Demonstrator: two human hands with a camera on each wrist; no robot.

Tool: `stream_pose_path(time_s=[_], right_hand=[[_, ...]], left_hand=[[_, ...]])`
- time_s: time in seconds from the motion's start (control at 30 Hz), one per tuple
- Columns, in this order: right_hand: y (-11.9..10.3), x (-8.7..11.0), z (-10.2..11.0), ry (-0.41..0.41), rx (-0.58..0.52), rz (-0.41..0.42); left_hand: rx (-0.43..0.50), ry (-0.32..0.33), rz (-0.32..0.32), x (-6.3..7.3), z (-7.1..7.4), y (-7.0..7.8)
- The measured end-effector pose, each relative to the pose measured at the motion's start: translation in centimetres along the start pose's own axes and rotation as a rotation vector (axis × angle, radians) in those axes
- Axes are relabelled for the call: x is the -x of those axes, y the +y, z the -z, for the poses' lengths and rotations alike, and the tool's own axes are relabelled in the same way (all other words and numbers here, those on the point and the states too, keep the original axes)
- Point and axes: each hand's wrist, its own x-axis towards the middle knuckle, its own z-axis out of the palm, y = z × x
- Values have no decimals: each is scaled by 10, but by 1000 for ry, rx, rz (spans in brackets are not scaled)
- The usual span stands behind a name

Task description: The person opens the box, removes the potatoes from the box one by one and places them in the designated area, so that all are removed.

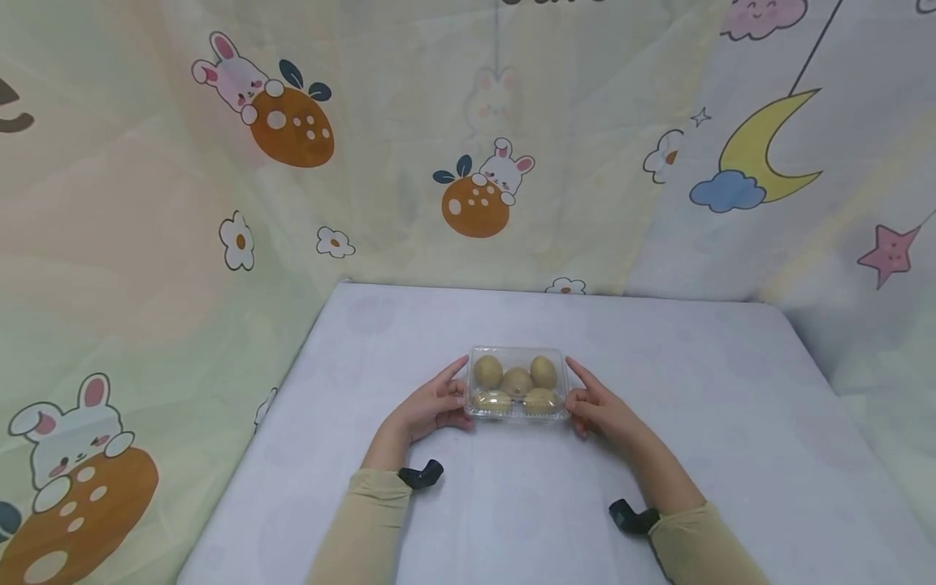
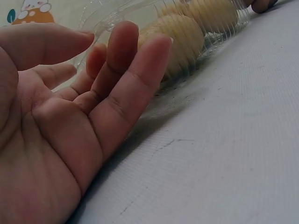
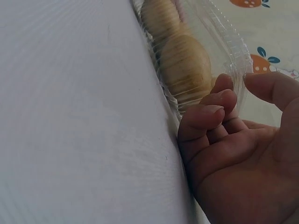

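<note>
A clear plastic clamshell box [image 1: 517,413] sits on the white-covered table, with several yellow-brown oval items [image 1: 517,381] inside; their exact kind I cannot tell. Beside the box's left side is my left hand [image 1: 433,408], its index finger stretched toward the far corner and the other fingers loosely bent. On the opposite side, my right hand [image 1: 603,413] points its index finger at the far right corner, with its other fingers bent by the wall. In the wrist views, the fingertips [image 2: 156,49] of the left hand and fingertips [image 3: 212,112] of the right lie close against the plastic.
A white cloth covers the table [image 1: 512,504], which has its far edge just in front of a curtain [image 1: 395,146] printed with rabbits, flowers and a moon. Black wrist mounts [image 1: 421,474] stick out from both beige sleeves [image 1: 369,520].
</note>
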Motion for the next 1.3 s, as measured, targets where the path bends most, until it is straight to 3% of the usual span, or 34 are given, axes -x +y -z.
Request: stream_pose_path(time_s=[0.27, 0.57, 1.03, 1.3], right_hand=[[7, -1, -1, -12, -59, 29], [11, -1, -1, -59, -119, 77], [10, -1, -3, -67, -146, 86], [9, -1, -2, -60, -154, 76]], left_hand=[[-3, -48, -16, 0, 1, -1], [1, -44, -20, 1, -2, 0], [-18, -39, -30, 2, -6, 4], [85, -108, -28, 3, -8, 12]])
